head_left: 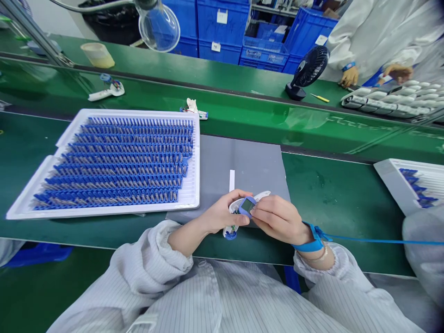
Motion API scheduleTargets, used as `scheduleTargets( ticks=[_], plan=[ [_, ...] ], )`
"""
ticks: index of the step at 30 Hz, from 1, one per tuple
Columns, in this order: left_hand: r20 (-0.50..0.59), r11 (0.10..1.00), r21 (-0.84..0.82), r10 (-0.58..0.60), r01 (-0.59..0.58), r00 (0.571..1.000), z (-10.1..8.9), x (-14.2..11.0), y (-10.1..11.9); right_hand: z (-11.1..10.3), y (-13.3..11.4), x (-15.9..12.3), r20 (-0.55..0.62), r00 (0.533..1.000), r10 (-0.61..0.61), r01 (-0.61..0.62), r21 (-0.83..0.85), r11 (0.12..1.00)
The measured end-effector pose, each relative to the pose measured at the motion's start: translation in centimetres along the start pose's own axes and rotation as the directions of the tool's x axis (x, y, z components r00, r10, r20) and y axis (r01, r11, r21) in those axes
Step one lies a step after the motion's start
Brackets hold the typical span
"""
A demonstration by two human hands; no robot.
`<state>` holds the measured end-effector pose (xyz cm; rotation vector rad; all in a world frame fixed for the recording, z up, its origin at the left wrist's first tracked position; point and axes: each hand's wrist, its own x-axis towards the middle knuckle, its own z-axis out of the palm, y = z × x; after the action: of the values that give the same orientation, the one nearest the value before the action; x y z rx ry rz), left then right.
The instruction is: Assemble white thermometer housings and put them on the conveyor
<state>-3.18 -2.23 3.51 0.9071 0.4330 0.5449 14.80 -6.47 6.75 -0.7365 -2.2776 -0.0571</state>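
My left hand (224, 213) and right hand (279, 219) are both closed on the blue-framed display (247, 206) and its white housing (262, 195) above the grey mat (243, 162) — sweaty fingers could drop the unit; excess pressure from my 2 hands could crack it.

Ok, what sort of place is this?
Likely a factory electronics assembly line: a green conveyor bench, a blue antistatic wrist strap with its cord, and a small device with a screen held between the left hand and right hand.
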Motion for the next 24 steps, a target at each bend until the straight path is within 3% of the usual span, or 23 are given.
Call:
scheduleTargets(
  ticks=[6,11,16,24],
  plan=[
    [-0.084,0.994,0.062,0.1,-0.095,0.991,-0.08,0.16,-0.2,-0.29,-0.24,-0.1,0.044,0.999,0.032,-0.032,0.0,1.0],
    [-0.068,0.949,0.285,0.158,-0.133,0.985,-0.05,0.1,-0.1,-0.24,-0.32,0.37,0.181,0.979,0.098,-0.101,0.007,0.995],
    [-0.066,0.9,0.417,0.168,-0.126,0.984,0.02,0.01,-0.04,-0.26,-0.29,0.35,0.227,0.969,0.095,-0.097,-0.002,0.995],
    [0.008,0.963,0.264,0.061,-0.06,0.998,-0.27,0.05,-0.23,-0.46,-0.51,-0.08,0.266,0.957,0.118,-0.131,0.031,0.991]
  ],
)
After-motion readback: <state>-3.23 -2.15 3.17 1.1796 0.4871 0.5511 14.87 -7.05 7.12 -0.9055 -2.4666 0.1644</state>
